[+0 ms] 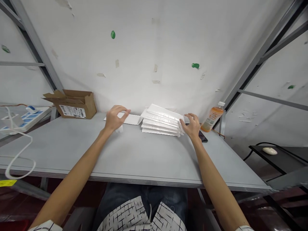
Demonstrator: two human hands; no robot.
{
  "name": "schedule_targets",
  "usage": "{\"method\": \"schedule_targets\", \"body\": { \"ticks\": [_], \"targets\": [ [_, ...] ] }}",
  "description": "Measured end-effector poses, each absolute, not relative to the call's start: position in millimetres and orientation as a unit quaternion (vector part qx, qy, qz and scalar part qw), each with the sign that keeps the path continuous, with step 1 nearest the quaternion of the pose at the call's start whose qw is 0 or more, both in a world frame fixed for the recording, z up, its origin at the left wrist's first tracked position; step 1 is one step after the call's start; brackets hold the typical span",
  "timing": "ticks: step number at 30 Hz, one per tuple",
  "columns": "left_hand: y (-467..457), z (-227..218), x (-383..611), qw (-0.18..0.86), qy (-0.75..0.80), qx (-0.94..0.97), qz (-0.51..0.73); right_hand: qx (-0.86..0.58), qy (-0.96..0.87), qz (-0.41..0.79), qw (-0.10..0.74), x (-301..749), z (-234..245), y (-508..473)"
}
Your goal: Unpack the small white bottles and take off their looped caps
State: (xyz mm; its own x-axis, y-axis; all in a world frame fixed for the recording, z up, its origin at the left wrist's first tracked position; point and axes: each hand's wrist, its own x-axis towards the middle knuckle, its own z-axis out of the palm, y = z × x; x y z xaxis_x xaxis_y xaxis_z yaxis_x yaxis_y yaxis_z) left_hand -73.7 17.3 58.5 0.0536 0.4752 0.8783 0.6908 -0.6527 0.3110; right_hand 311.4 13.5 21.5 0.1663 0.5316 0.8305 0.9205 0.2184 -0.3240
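Observation:
A fanned stack of white padded envelopes [162,120] lies at the back of the grey table, near the wall. My right hand [192,126] is at the stack's right end, its thumb and fingertips closed on the envelope edges. My left hand [115,118] hovers left of the stack, thumb and forefinger pinched together; anything between them is too small to make out. Below and behind it lies a flat white piece [132,119], reaching to the stack's left edge. A small white object [119,129] shows under my left hand, partly hidden by it.
An open cardboard box [77,104] stands back left, beside a power strip [26,118] with a white cable [21,154]. At right are an orange drink bottle [213,117] and a dark phone [202,137], partly behind my hand. A mouse [269,150] rests on a black side shelf [286,163].

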Motion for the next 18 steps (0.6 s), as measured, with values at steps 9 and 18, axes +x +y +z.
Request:
{"method": "schedule_targets", "body": {
  "ticks": [9, 18],
  "targets": [
    [-23, 2, 0, 0.166, -0.247, -0.858, -0.419, -0.648, -0.632, 0.034, 0.424, 324, 5, 16],
    [-12, 4, -11, 0.063, -0.329, -0.824, -0.457, -0.615, -0.626, 0.068, 0.475, 314, 10, 19]
  ]
}}
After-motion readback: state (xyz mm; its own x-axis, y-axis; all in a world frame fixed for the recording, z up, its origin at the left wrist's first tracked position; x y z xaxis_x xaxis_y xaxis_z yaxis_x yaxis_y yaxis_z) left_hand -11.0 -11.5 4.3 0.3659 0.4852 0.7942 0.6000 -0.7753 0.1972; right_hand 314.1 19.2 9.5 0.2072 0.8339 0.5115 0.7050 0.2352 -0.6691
